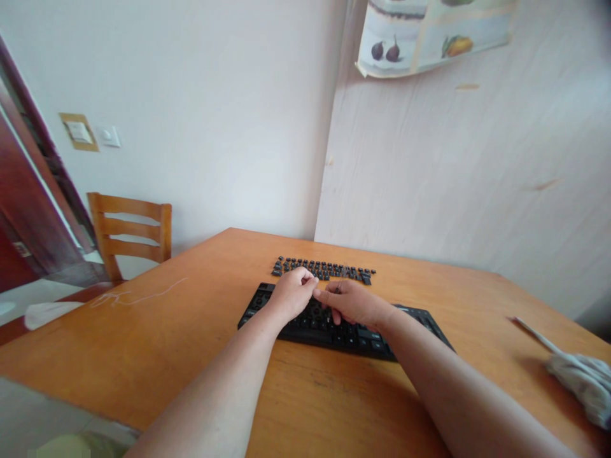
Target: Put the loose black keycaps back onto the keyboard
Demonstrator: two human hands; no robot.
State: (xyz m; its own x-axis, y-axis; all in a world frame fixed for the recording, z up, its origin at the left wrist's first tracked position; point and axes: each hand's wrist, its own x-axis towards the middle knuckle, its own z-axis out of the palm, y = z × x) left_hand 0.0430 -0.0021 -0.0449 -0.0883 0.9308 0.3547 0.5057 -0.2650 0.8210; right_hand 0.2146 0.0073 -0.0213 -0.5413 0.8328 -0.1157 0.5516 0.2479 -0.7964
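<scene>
A black keyboard [329, 331] lies on the wooden table, with part of its upper area bare of keycaps and its lower rows still fitted. Over its upper left part, my left hand [293, 296] is closed in a pinch; whatever is between its fingertips is too small to make out. Close beside it, nearly touching, my right hand [356, 302] curls around a small dark tool, with thin wires rising above the fingers, which looks like a wire keycap puller [344, 270]. Behind the keyboard, loose black keycaps [317, 264] are laid out in rows.
The wooden table [191, 343] reaches back to the wall. A crumpled grey cloth [580, 378] and a thin stick [537, 334] lie at the right. White string [143, 296] rests at the left, near a wooden chair [131, 229]. A fruit poster [434, 35] hangs above.
</scene>
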